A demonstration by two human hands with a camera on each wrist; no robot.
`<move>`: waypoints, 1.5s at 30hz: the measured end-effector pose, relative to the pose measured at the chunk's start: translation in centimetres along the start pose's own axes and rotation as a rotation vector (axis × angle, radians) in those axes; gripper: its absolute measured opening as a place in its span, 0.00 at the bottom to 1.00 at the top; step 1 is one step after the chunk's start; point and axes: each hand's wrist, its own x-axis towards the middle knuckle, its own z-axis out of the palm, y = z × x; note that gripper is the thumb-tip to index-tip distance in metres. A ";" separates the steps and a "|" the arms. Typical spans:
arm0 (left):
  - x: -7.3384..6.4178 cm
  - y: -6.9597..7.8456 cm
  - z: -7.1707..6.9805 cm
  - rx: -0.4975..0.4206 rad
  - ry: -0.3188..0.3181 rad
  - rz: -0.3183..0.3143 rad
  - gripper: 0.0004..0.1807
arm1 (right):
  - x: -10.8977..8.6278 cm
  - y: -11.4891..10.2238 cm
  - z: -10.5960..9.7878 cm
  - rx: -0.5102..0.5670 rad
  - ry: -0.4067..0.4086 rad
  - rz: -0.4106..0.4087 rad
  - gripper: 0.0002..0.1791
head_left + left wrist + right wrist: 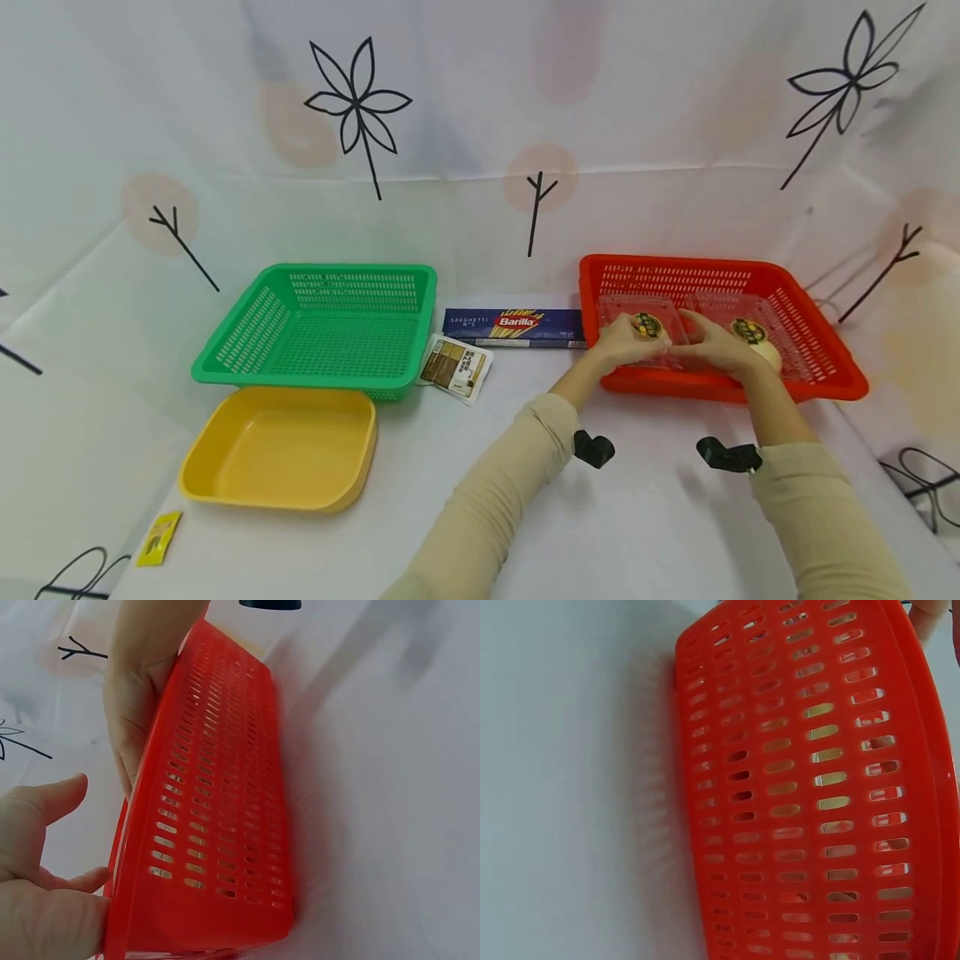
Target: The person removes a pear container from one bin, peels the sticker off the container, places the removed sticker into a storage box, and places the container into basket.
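Two clear plastic boxes with round black-and-yellow stickers sit side by side in the red basket (817,367). My left hand (622,343) reaches over the basket's near rim onto the left box (633,306). In the left wrist view, the digits of that left hand (45,862) are spread above the rim. My right hand (720,348) is between the boxes, thumb and fingers spread at the left box's right side. The right box (731,308) holds a pale round item (769,354), partly behind the wrist. The basket wall (795,795) hides most contact in the right wrist view.
A blue spaghetti box (517,327) lies against the red basket's left side. A brown-and-white packet (456,367) lies beside the green basket (315,268). The yellow tray (281,450) stands nearer, with a small yellow sachet (159,538) at its left.
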 end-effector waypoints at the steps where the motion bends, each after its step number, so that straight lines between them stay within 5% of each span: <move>1: 0.0 -0.1 -0.1 0.020 0.002 0.012 0.29 | 0.1 0.0 0.0 0.011 0.007 -0.002 0.51; 6: 0.2 -0.5 0.2 0.118 0.096 0.100 0.30 | 0.4 0.3 -0.1 0.078 0.049 -0.010 0.50; 10: 0.1 -1.2 0.6 0.126 0.224 0.244 0.29 | 0.2 0.3 -0.3 0.145 0.089 -0.008 0.50; 17: -0.7 -2.2 0.9 -0.052 0.403 0.428 0.25 | -0.8 -0.3 -0.4 0.197 0.154 0.000 0.51; 24: -1.5 -2.7 0.6 -0.417 0.431 0.522 0.26 | -2.3 -2.0 -0.3 0.121 0.268 0.016 0.49; 30: -2.6 -2.3 -0.4 -0.437 0.502 0.544 0.24 | -3.3 -4.0 0.2 0.131 0.313 -0.022 0.46; 38: -4.7 -2.4 -2.0 -0.630 0.458 0.558 0.23 | -4.6 -5.9 1.5 0.131 0.364 -0.033 0.40; 45: -6.6 -3.3 -3.4 -0.682 0.457 0.648 0.23 | -5.4 -6.6 3.1 0.183 0.349 -0.082 0.38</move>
